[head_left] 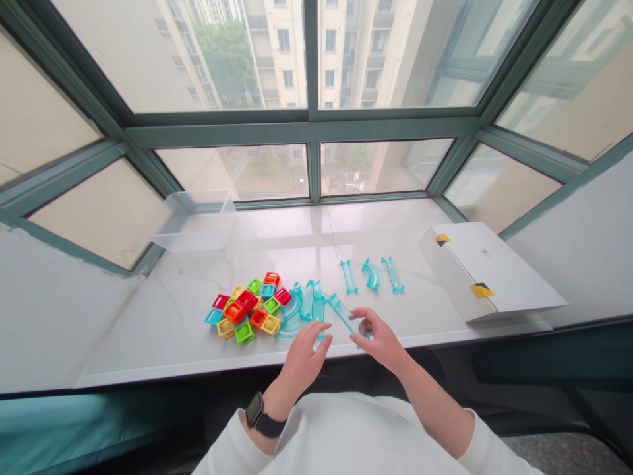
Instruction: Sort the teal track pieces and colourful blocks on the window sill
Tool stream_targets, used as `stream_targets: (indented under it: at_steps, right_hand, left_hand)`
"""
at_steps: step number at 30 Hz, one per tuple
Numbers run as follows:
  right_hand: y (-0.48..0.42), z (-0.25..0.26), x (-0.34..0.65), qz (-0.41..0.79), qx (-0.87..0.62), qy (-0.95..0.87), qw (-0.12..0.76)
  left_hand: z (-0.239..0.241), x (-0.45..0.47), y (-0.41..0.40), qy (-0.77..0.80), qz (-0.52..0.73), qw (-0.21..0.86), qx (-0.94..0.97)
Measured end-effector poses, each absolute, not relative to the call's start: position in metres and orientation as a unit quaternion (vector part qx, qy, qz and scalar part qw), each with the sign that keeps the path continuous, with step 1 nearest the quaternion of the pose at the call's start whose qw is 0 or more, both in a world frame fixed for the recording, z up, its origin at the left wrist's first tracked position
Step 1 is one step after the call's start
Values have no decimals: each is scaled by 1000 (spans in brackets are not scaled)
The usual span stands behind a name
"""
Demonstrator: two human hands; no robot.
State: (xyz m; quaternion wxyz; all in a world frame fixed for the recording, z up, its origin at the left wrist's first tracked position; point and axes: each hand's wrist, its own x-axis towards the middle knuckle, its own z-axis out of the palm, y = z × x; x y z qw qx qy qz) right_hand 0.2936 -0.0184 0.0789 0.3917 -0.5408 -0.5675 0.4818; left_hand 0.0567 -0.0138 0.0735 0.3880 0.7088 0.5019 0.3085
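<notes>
My right hand (pixel 380 338) grips the near end of a straight, clear blue toy track piece (pixel 340 311), thumb and fingers closing around it; part of that end is hidden by the fingers. The piece slants away to the left, its far end beside a heap of curved and wavy clear blue track pieces (pixel 293 305). Just in front of this heap, my left hand (pixel 306 348) is open, its thumb and fingers apart with nothing between them. Farther back lie a straight piece (pixel 349 277), a curved piece (pixel 370 275) and a wavy piece (pixel 393 275), spaced apart in a row.
Left of the track pieces is a pile of colourful hollow blocks (pixel 244 307). A clear plastic bin (pixel 198 227) stands at the back left. At the right a white box (pixel 494 270) rests on the pale windowsill (pixel 148 336), whose front edge runs before me.
</notes>
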Motion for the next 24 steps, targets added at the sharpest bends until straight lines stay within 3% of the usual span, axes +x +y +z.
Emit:
stream_targets:
  at_steps: [4,7,24]
  right_hand:
    - [-18,89,264,376,-531,-638,413]
    - [-18,95,251,340,-516,-671,410]
    - [-21,91,253,370,-540,-676,340]
  left_hand:
    - [91,67,-12,471,329,535,619]
    - [96,70,-11,464,350,585,565]
    - [93,63,-13,507,368,575,525]
